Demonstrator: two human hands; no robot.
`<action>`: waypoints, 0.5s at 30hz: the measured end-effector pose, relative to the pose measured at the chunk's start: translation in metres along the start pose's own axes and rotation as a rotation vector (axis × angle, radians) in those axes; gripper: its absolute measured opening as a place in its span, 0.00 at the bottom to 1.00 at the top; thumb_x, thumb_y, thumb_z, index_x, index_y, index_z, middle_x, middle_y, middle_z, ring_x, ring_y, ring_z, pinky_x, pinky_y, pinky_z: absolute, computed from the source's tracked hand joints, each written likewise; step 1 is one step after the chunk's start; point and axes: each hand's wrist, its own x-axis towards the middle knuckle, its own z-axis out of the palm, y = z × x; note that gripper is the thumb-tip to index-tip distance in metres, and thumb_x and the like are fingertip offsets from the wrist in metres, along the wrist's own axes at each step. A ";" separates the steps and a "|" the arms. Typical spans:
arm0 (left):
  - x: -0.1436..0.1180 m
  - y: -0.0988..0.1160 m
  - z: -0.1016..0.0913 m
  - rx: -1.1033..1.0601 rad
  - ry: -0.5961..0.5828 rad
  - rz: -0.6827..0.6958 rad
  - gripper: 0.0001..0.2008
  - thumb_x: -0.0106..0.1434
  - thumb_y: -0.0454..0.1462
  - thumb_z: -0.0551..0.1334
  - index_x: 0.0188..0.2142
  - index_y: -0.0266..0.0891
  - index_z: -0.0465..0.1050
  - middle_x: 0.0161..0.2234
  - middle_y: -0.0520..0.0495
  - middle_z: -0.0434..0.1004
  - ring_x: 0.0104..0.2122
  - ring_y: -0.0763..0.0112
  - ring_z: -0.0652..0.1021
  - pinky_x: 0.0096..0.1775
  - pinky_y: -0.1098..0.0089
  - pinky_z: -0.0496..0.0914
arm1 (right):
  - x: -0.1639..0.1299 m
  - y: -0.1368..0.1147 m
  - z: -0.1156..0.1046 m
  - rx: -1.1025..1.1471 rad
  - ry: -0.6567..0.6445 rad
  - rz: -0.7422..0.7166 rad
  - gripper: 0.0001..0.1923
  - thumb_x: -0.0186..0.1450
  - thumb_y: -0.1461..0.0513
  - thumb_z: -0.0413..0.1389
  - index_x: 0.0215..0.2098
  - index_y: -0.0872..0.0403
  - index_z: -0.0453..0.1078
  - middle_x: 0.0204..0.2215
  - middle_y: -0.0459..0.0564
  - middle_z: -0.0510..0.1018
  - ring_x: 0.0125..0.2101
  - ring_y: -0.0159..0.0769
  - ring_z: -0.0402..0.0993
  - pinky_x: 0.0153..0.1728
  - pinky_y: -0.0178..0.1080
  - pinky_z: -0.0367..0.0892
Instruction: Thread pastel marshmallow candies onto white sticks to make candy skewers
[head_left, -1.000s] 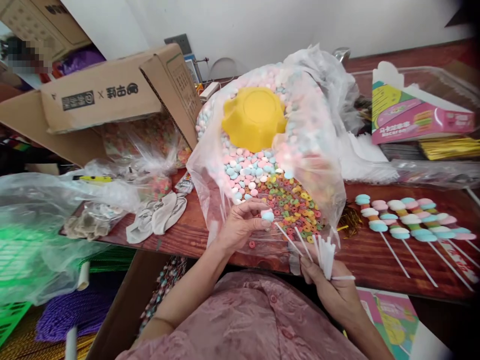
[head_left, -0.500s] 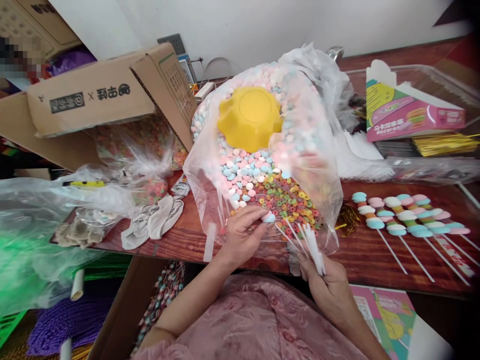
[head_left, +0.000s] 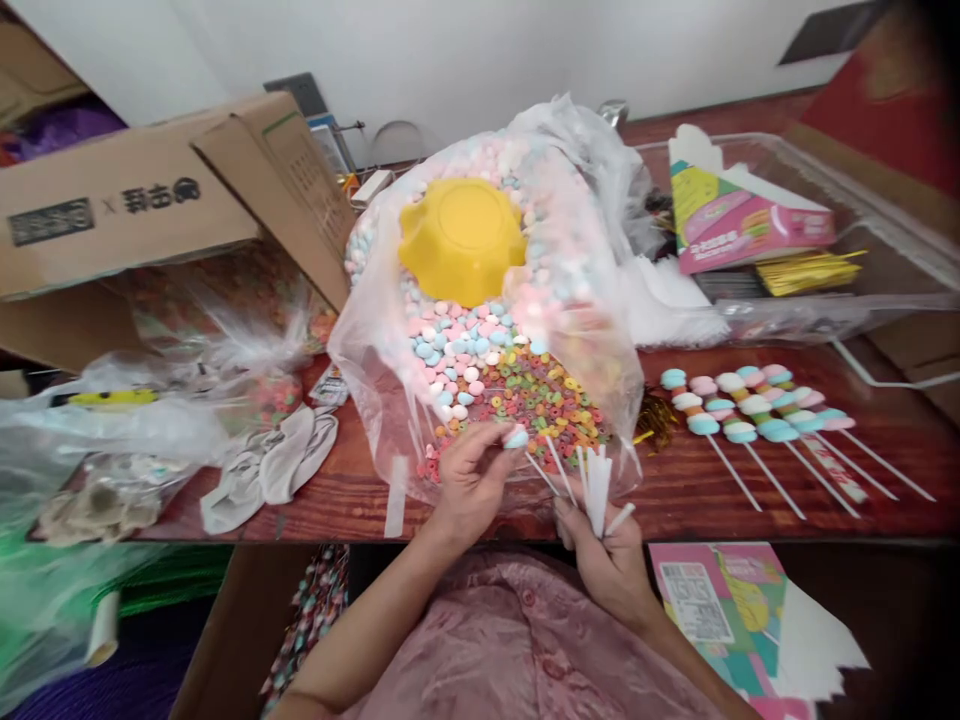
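Your left hand [head_left: 469,480] pinches a small pale-blue marshmallow candy [head_left: 516,438] at the clear plastic bag's [head_left: 375,400] mouth. Soft, light, likely squashes: grip its sides. Your right hand [head_left: 607,560] clutches thin white paper sticks [head_left: 598,480], stiff, light.

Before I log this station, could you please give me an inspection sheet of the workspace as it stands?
Surface: wooden table, crowded.
Job's things: pale blue candy; white sticks; open plastic bag of candies and coloured rings, yellow bowl upturned in it; finished skewers to the right.
Clutter: cardboard box, cloth, pink carton, loose bags.
Hands: left hand pinches the candy; right hand grips the sticks.
Cables: nothing seen.
Surroundings: white wall, wall socket.
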 end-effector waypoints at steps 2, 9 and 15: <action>0.002 -0.001 0.000 -0.035 -0.022 -0.042 0.15 0.62 0.32 0.69 0.48 0.44 0.80 0.38 0.48 0.81 0.38 0.73 0.80 0.41 0.73 0.76 | 0.002 0.000 0.002 -0.006 -0.003 -0.013 0.19 0.72 0.54 0.53 0.53 0.57 0.76 0.17 0.39 0.61 0.18 0.28 0.56 0.20 0.32 0.56; -0.017 0.003 0.015 -0.149 -0.067 -0.161 0.10 0.64 0.38 0.68 0.46 0.43 0.81 0.39 0.47 0.78 0.39 0.72 0.79 0.41 0.71 0.75 | -0.007 0.012 0.000 0.068 0.102 0.050 0.17 0.70 0.53 0.56 0.46 0.57 0.77 0.16 0.39 0.62 0.17 0.27 0.57 0.19 0.32 0.58; -0.040 0.011 0.028 -0.046 -0.293 -0.046 0.13 0.68 0.40 0.64 0.48 0.38 0.80 0.39 0.41 0.80 0.38 0.68 0.80 0.42 0.68 0.76 | -0.001 0.013 -0.008 0.007 0.126 0.069 0.16 0.66 0.51 0.60 0.33 0.57 0.78 0.17 0.42 0.65 0.18 0.28 0.59 0.19 0.32 0.59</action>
